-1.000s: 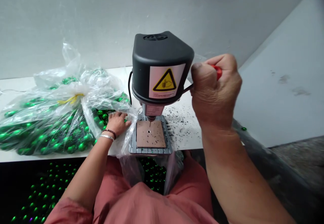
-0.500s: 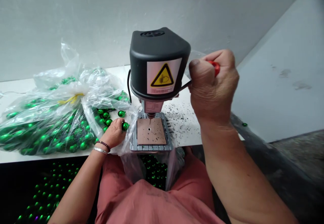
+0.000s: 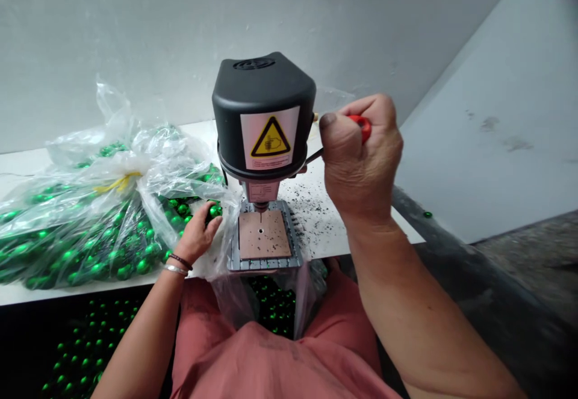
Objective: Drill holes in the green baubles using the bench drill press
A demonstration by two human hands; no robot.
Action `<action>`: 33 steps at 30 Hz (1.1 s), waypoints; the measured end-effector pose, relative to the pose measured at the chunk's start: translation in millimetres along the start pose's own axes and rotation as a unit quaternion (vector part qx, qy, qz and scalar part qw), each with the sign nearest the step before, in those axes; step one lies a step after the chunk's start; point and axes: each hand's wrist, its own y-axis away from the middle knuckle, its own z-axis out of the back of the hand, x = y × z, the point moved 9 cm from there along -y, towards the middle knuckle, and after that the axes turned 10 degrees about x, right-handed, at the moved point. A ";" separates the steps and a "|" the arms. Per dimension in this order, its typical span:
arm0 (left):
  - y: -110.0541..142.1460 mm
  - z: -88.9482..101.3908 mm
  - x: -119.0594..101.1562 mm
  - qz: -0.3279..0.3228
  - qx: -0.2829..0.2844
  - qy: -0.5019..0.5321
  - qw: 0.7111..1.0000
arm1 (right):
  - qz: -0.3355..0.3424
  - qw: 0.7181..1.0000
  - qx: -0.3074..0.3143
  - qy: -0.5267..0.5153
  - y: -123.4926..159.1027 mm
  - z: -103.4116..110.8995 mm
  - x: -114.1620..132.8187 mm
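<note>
My right hand (image 3: pixel 363 161) is wrapped round the red-ended lever handle (image 3: pixel 362 127) on the side of a black bench drill press (image 3: pixel 264 101). The thin drill bit (image 3: pixel 261 217) points down over a brown square board (image 3: pixel 265 244) with a small hole, and no ball lies on that board. To the left, my left hand (image 3: pixel 197 233) has its thumb and fingers apart beside a shiny green ball (image 3: pixel 215 210). Whether a fingertip touches that ball is hard to tell. More green balls lie just behind the fingers at the mouth of a clear plastic bag (image 3: pixel 149 164).
The bag, tied with a yellow strip (image 3: pixel 118 182), covers the left of the white table (image 3: pixel 318 221). Dark shavings are scattered right of the drill's grey base (image 3: pixel 295 236). Below the table edge, many green balls (image 3: pixel 275 309) show. One ball (image 3: pixel 427 214) lies off to the right.
The green ball that was in my left hand is gone from it. That hand has opened and reached up toward another ball. My right hand stays on the lever; the view has shifted slightly.
</note>
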 end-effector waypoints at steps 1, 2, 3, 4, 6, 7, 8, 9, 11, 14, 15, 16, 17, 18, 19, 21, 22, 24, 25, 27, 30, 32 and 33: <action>2.1 2.1 -0.6 0.020 0.000 0.087 0.996 | -0.006 1.000 0.001 -0.007 0.0 -0.6 -1.0; 4.8 1.3 -2.4 0.036 0.008 0.184 0.982 | -0.011 1.000 0.002 -0.015 -0.1 -1.2 -1.9; 7.9 0.0 -6.3 0.043 0.013 0.273 0.961 | -0.016 1.000 0.002 -0.023 -0.2 -1.4 -2.5; 10.9 -4.1 -11.6 0.049 0.031 0.344 0.937 | -0.020 0.999 0.000 -0.029 -0.2 -1.4 -2.9; 17.1 -13.4 -21.6 0.067 0.064 0.426 0.900 | -0.025 0.999 -0.002 -0.034 -0.1 -1.1 -2.6; 20.1 -18.4 -25.2 0.079 0.078 0.446 0.888 | -0.026 0.999 -0.004 -0.033 0.1 -0.6 -2.0; 22.7 -23.0 -27.7 0.091 0.087 0.460 0.879 | -0.025 0.999 -0.004 -0.029 0.2 -0.2 -1.0; 24.8 -27.3 -29.3 0.103 0.093 0.473 0.870 | -0.023 0.999 -0.007 -0.025 0.4 0.6 0.3; 27.5 -36.0 -31.3 0.122 0.101 0.505 0.849 | -0.014 1.000 -0.008 -0.018 0.0 1.8 3.1; 28.0 -45.9 -31.8 0.146 0.094 0.547 0.819 | -0.007 1.000 0.001 -0.024 -5.3 0.7 4.5; 27.3 -47.5 -31.7 0.149 0.088 0.551 0.816 | -0.010 1.000 0.008 -0.025 -8.8 -0.7 3.7; 26.4 -48.4 -31.9 0.150 0.083 0.547 0.819 | -0.016 0.999 0.018 -0.022 -13.0 -2.8 2.2; 25.3 -48.8 -32.3 0.149 0.078 0.538 0.826 | -0.024 0.999 0.029 -0.016 -17.8 -5.3 0.1; 24.3 -49.0 -33.2 0.147 0.077 0.523 0.836 | -0.034 0.999 0.041 -0.007 -22.8 -8.1 -2.5; 23.4 -49.4 -34.3 0.145 0.080 0.504 0.847 | -0.044 0.998 0.052 0.003 -27.8 -10.7 -5.2; 21.8 -50.4 -36.3 0.144 0.091 0.452 0.876 | -0.057 0.996 0.063 0.018 -36.3 -14.3 -9.6; 20.9 -50.9 -37.0 0.145 0.098 0.418 0.892 | -0.061 0.996 0.065 0.022 -39.4 -15.3 -11.1; 17.9 -51.3 -37.5 0.141 0.107 0.340 0.924 | -0.063 0.996 0.065 0.025 -42.9 -16.3 -12.5; 15.7 -51.1 -37.6 0.135 0.108 0.297 0.939 | -0.062 0.996 0.064 0.024 -43.5 -16.3 -12.5; 10.5 -50.8 -37.6 0.118 0.104 0.210 0.965 | -0.059 0.996 0.065 0.022 -43.2 -16.3 -12.1; 3.6 -52.2 -39.1 0.096 0.098 0.079 0.987 | -0.056 0.996 0.065 0.018 -41.8 -15.3 -11.9; 1.0 -54.0 -42.0 0.088 0.096 0.020 0.991 | -0.057 0.996 0.067 0.012 -41.3 -15.1 -12.3; 0.3 -54.8 -43.8 0.088 0.095 0.000 0.992 | -0.056 0.996 0.068 0.007 -41.2 -15.2 -12.4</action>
